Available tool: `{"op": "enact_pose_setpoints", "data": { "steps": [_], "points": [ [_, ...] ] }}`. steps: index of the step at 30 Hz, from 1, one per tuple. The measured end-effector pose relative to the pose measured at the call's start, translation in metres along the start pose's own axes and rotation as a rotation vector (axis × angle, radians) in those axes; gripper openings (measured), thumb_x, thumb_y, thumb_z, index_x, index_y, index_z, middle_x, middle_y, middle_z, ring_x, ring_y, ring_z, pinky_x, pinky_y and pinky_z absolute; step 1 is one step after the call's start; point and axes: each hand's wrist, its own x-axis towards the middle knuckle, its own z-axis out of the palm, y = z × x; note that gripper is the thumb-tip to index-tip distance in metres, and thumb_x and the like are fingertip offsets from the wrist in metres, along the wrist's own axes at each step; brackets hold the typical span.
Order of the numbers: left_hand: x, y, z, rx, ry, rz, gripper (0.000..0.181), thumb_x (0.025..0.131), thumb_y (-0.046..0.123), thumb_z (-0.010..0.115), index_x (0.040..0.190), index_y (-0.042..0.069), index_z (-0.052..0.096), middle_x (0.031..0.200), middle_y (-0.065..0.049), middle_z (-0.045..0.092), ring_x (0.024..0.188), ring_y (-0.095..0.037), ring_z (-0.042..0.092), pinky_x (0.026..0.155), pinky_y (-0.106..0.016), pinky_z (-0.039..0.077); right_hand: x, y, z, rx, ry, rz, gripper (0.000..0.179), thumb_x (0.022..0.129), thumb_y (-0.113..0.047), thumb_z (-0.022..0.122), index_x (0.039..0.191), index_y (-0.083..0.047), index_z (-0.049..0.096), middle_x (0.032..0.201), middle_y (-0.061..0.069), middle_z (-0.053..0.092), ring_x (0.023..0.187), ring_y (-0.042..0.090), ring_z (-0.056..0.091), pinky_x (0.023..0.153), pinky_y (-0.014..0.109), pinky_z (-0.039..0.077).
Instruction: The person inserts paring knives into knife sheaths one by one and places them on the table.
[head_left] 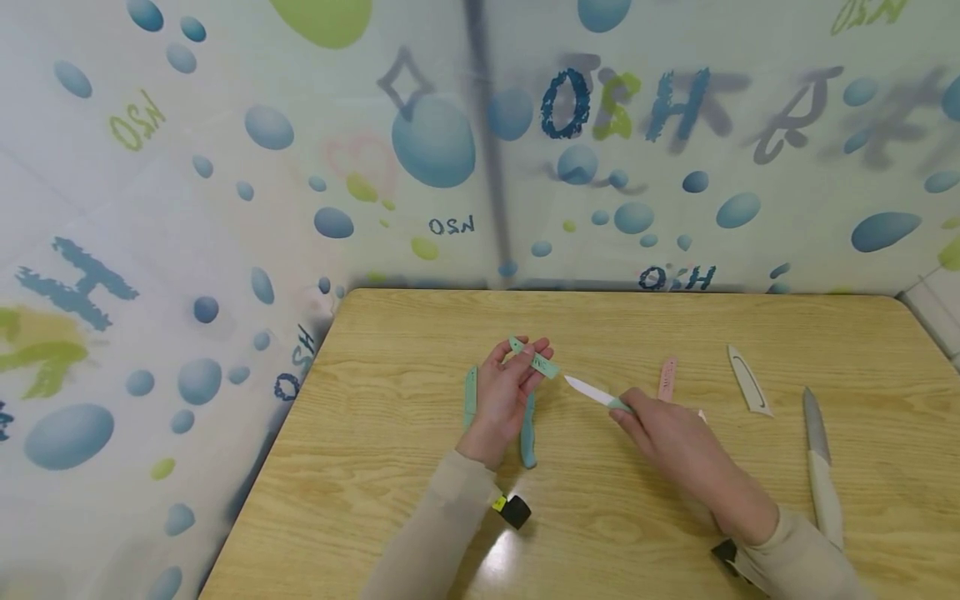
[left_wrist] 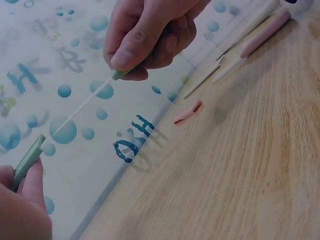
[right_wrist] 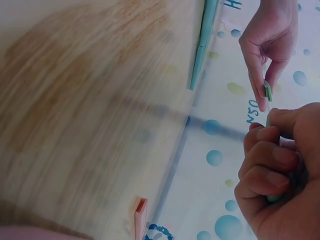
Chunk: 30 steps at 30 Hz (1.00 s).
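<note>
The left hand (head_left: 504, 396) pinches the green sheath (head_left: 542, 364), its long axis running ten to four o'clock; at four o'clock from it, the right hand (head_left: 675, 437) curls round the green-handled knife (head_left: 597, 395), white blade (head_left: 585, 388) aimed at ten, tip just outside the sheath's near end

Right of the green sheath (head_left: 546, 367) — lettering (head_left: 539, 362) too small to read — the right hand (head_left: 663, 427) hides most of the white-bladed knife (head_left: 588, 390)'s handle (head_left: 620, 405); below the sheath, the left hand (head_left: 504, 392) partly covers a teal knife handle (head_left: 528, 440).
</note>
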Motion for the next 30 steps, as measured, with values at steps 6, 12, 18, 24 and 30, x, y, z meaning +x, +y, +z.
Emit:
{"op": "enact_pose_setpoints", "data": {
  "steps": [6,12,18,24,30],
  "points": [
    [-0.002,-0.001,0.002,-0.003,-0.015,0.018,0.027,0.106,0.003,0.058,0.129,-0.006,0.049,0.125,-0.025,0.069,0.104,-0.022,0.074,0.093,-0.033,0.059,0.002,-0.003,0.001,0.0,-0.002,0.01,0.013,0.105,-0.022,0.064,0.106,-0.009,0.063,0.064,-0.009,0.041,0.052,0.009,0.038,0.047,0.026,0.035],
    [-0.004,-0.003,0.003,-0.015,-0.016,0.001,0.023,0.106,0.003,0.058,0.126,-0.005,0.05,0.124,-0.023,0.07,0.104,-0.022,0.074,0.094,-0.033,0.059,0.002,-0.004,0.002,0.012,0.007,0.003,0.012,0.104,-0.02,0.065,0.106,-0.008,0.063,0.065,-0.009,0.041,0.052,0.008,0.037,0.047,0.025,0.035],
    [-0.006,-0.005,0.004,-0.019,-0.011,-0.015,0.025,0.106,0.004,0.057,0.129,-0.004,0.05,0.129,-0.025,0.067,0.109,-0.025,0.073,0.096,-0.034,0.058,0.002,-0.005,0.004,0.035,0.012,0.001,0.013,0.104,-0.02,0.065,0.105,-0.007,0.063,0.065,-0.009,0.041,0.051,0.006,0.034,0.045,0.023,0.033],
    [-0.009,-0.007,0.006,-0.011,0.002,0.006,0.02,0.106,0.004,0.057,0.125,0.002,0.053,0.121,-0.021,0.071,0.107,-0.027,0.073,0.098,-0.037,0.058,0.002,-0.008,0.006,0.059,0.007,0.032,0.016,0.103,-0.022,0.068,0.103,-0.006,0.063,0.064,-0.007,0.041,0.051,0.007,0.035,0.044,0.023,0.031],
    [-0.013,-0.007,0.01,-0.009,0.009,0.021,0.02,0.107,0.005,0.056,0.126,0.004,0.051,0.114,-0.014,0.072,0.112,-0.029,0.072,0.099,-0.038,0.057,0.002,-0.01,0.01,0.028,0.039,0.012,0.018,0.099,-0.019,0.072,0.104,-0.006,0.061,0.064,-0.008,0.04,0.05,0.006,0.035,0.042,0.023,0.031]
  ]
}}
